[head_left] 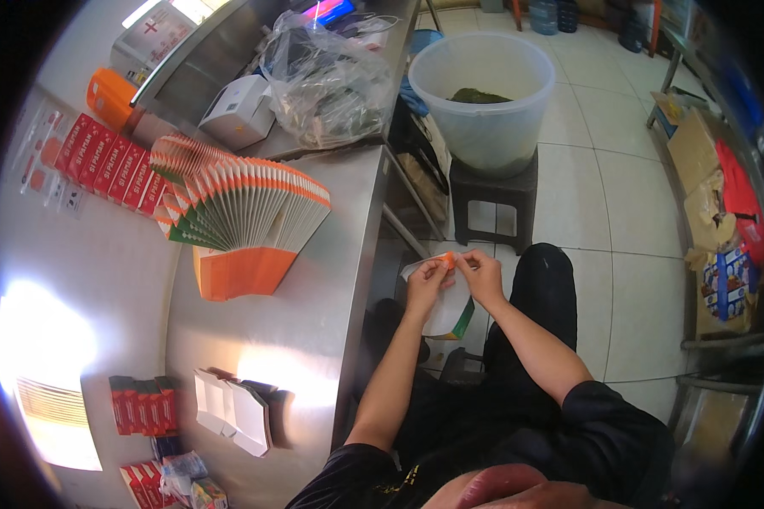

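Observation:
Above my lap, both hands grip a cardboard food box blank [452, 314], white on the face toward me. Its far edge shows orange and its near corner green. My left hand [429, 280] is closed on the far left edge. My right hand [481, 276] pinches the same far edge close beside it, fingertips nearly meeting at a small orange flap. On the steel table to the left, a thick stack of orange, white and green box blanks [250, 208] lies fanned out. Nearer to me on that table stands a partly folded white box [232, 411].
A translucent tub [484, 89] with something dark green inside stands on a dark plastic stool [494, 204] ahead. At the table's far end are a clear plastic bag [327, 93] and a white carton [238, 110]. Red packs [143, 405] line the left side. Shelves [726, 343] hold cardboard at right.

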`<move>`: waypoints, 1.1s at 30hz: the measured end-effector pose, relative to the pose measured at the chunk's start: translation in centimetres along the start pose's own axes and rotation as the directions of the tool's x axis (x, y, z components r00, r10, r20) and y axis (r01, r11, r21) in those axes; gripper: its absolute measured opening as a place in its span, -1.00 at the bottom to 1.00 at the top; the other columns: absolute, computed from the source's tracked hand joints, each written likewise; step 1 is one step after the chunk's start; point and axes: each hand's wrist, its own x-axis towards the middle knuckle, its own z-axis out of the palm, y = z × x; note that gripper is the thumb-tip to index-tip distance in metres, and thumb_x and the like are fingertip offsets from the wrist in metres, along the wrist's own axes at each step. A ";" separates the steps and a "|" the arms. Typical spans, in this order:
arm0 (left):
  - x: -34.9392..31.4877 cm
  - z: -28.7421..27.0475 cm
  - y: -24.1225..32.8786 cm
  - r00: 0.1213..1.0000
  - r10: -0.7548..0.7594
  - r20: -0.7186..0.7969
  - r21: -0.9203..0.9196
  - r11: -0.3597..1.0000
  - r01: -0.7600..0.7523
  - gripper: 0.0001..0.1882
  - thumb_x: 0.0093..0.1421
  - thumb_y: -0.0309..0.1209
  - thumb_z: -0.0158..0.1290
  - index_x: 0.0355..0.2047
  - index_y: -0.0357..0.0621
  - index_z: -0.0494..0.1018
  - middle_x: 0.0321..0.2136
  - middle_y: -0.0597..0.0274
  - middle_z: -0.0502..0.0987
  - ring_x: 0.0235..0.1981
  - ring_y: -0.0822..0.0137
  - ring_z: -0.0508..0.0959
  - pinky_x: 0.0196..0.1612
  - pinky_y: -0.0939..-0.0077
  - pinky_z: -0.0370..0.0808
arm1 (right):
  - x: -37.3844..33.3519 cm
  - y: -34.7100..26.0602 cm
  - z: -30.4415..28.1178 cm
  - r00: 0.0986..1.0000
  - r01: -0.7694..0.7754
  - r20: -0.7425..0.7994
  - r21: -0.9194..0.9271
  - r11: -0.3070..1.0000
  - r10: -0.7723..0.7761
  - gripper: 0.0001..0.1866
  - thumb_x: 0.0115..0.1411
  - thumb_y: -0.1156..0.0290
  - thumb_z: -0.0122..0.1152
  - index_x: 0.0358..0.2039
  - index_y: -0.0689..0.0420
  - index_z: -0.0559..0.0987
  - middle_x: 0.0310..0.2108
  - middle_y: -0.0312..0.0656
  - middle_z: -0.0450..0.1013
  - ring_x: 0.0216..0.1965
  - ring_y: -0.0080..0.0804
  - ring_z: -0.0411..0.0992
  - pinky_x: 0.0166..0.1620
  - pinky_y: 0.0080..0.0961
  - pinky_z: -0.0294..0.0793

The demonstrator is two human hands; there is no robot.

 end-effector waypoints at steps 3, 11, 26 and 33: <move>-0.5 0.5 0.5 0.999 0.034 -0.024 0.036 0.999 -0.033 -0.72 0.39 -0.32 0.11 0.00 -0.22 0.51 -0.10 0.18 0.59 -0.03 0.33 0.61 -0.05 0.39 0.64 | -0.2 0.6 0.5 0.997 0.058 0.034 0.107 0.993 -0.062 -0.76 0.31 0.33 0.29 -0.21 0.28 0.69 -0.35 -0.06 0.66 -0.31 -0.40 0.65 -0.26 -0.51 0.57; -0.4 0.5 0.4 0.995 0.071 -0.064 0.029 0.997 -0.069 -0.76 0.41 -0.34 0.07 -0.03 -0.22 0.53 -0.11 0.21 0.59 -0.04 0.37 0.58 -0.10 0.39 0.66 | 0.8 2.1 0.1 0.994 -0.068 0.096 0.203 0.977 0.050 -0.75 0.31 0.32 0.27 -0.20 0.28 0.69 -0.28 -0.16 0.66 -0.25 -0.52 0.57 -0.12 -0.52 0.51; -0.4 -0.2 0.2 0.989 0.148 -0.021 0.214 0.967 -0.140 -0.74 0.36 -0.36 0.14 -0.06 -0.28 0.55 -0.15 0.21 0.61 -0.12 0.44 0.60 -0.19 0.52 0.66 | 0.3 1.0 -0.4 0.994 0.038 0.100 0.141 0.989 -0.052 -0.76 0.28 0.29 0.33 -0.27 0.24 0.70 -0.25 -0.16 0.63 -0.22 -0.46 0.56 -0.17 -0.50 0.50; -0.6 -0.2 0.1 0.981 0.187 -0.056 0.224 0.960 -0.170 -0.75 0.35 -0.38 0.15 -0.09 -0.33 0.57 -0.18 0.17 0.62 -0.15 0.41 0.62 -0.19 0.50 0.67 | 0.5 1.6 -0.2 0.990 0.047 0.128 0.123 0.991 -0.063 -0.75 0.28 0.29 0.33 -0.23 0.25 0.70 -0.28 -0.20 0.62 -0.26 -0.52 0.54 -0.22 -0.53 0.50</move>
